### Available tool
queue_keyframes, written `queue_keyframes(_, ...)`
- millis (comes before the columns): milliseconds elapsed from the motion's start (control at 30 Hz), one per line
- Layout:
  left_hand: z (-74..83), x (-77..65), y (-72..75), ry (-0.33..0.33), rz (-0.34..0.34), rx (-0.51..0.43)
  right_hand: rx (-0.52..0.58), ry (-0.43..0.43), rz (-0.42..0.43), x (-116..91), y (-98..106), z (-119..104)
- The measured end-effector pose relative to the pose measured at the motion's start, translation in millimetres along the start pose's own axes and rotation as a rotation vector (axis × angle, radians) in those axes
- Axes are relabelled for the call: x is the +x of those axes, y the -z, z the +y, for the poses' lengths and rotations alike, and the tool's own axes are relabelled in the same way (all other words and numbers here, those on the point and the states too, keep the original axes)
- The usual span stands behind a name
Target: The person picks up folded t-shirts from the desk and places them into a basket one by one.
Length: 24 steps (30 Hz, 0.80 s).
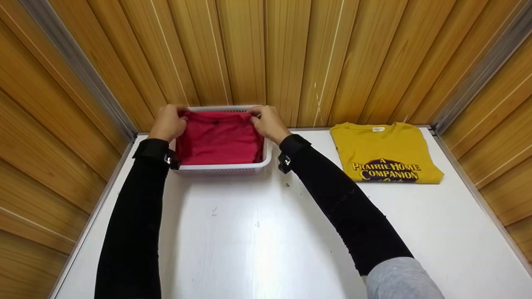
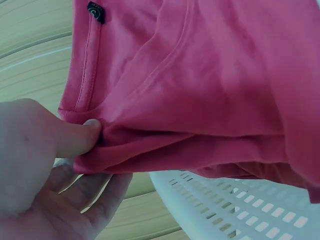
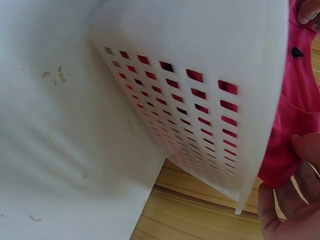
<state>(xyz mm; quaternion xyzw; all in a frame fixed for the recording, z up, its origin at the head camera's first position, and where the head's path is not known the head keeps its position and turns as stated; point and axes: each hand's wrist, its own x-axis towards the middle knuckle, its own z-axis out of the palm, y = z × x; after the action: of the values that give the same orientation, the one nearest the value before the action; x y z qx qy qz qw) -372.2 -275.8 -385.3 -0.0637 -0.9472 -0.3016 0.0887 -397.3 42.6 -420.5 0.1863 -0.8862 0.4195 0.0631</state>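
Observation:
A folded red T-shirt (image 1: 220,141) lies in a white perforated plastic basket (image 1: 220,167) at the back left of the table. My left hand (image 1: 169,123) pinches the shirt's upper left corner between thumb and fingers, as the left wrist view shows beside the neckline with its small black label (image 2: 96,13). At the opposite upper corner, my right hand (image 1: 269,122) pinches the red fabric just above the basket's rim. Part of the shirt's lower layers is hidden inside the basket.
A folded yellow T-shirt (image 1: 384,145) with printed lettering lies at the back right of the white table (image 1: 232,232). Wood-patterned panels (image 1: 286,62) stand behind and at both sides, close to the basket's far edge.

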Motion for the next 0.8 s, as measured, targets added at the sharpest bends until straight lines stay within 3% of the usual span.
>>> queue_keyframes(200, 1.2, 3.7, -1.7, 0.027, 0.068, -0.019, 0.011, 0.002, 0.044, 5.2, -2.1, -4.2)
queue_keyframes(467, -1.9, 7.7, -12.8, 0.054, 0.091, -0.033, -0.037, -0.006, 0.034, 8.3, -10.1, 0.4)
queue_keyframes(633, -6.0, 4.0, -17.5, 0.064, 0.085, -0.028, -0.023, -0.045, 0.017, 4.7, -12.6, 1.7)
queue_keyframes(800, -5.5, -2.7, -14.0, 0.044, 0.033, 0.027, -0.103, -0.093, -0.062, -7.1, -8.4, -10.3)
